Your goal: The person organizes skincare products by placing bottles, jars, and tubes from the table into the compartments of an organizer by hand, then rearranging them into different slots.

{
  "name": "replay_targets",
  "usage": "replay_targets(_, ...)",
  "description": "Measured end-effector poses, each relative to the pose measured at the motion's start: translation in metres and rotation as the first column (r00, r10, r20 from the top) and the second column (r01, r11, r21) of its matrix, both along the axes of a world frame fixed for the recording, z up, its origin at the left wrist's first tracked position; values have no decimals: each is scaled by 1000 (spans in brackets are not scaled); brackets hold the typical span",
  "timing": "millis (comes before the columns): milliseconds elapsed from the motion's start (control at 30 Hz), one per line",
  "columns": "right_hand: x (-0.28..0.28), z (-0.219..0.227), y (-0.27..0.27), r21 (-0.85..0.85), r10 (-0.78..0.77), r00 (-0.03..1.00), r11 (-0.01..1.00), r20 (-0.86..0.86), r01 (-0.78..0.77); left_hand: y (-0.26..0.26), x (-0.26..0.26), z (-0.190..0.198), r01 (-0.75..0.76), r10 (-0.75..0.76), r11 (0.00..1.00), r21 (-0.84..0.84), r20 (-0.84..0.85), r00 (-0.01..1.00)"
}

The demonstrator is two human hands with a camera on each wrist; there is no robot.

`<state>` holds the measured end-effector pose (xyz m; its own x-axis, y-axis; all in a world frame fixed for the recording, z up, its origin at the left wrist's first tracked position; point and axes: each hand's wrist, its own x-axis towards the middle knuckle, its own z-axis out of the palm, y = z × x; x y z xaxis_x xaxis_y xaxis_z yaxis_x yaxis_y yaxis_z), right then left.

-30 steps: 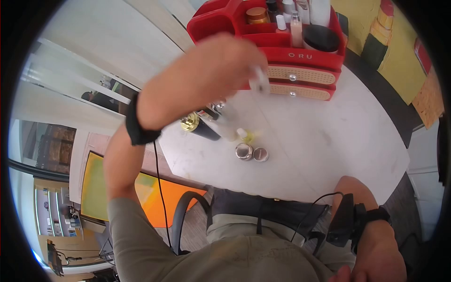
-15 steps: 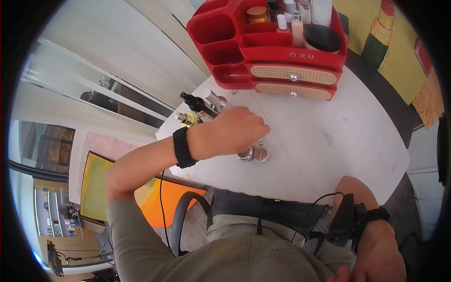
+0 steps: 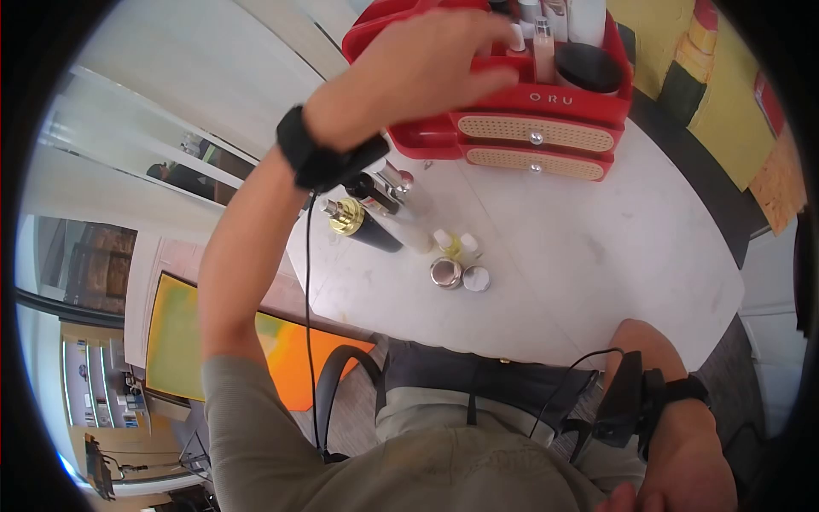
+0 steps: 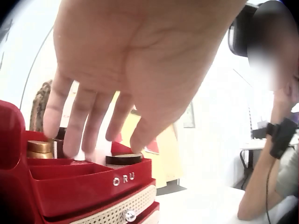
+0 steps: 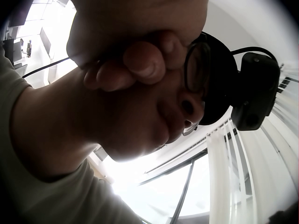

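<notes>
My left hand [image 3: 426,72] reaches over the red organizer [image 3: 520,98], its fingers spread and holding nothing. In the head view its fingertips are beside a small white-capped bottle [image 3: 517,40]. The left wrist view shows the fingers pointing down over the top compartments, near a gold-lidded jar [image 4: 40,149] and a black-lidded jar [image 4: 123,159]. My right hand [image 5: 135,56] rests against the chin and cheek with curled fingers and nothing in it. On the white table [image 3: 597,247] stand two small white-capped bottles [image 3: 470,247] beside two small round jars [image 3: 444,273].
To the left on the table stand a black-and-gold bottle [image 3: 363,229] and several taller bottles, partly behind the left wrist. A clear-capped bottle [image 3: 543,51] is in the organizer. White blinds [image 3: 171,102] run along the left, and a cable [image 3: 309,324] hangs from the left wrist.
The left hand carried a small white item down beside the jars, let it go, and moved back up to the organizer. A second small white-capped bottle now shows there. The right arm stayed still.
</notes>
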<state>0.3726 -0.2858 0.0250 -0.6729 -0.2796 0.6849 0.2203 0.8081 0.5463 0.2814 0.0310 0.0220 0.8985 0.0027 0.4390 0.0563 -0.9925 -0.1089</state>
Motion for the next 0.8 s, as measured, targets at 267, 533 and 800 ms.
replay_targets(267,-8,-9,8,28,124,981,992,-150,-121,40,59,-23,83,-77,989,-126,54,996)
replay_targets(533,-1,-7,4,52,96,992,994,-87,-92,29,38,2,-11,3,963,-270,-31,1000)
replay_targets(800,4,-5,-4,66,60,998,996,-35,-58,-50,-31,8,85,-196,918,-388,-257,946)
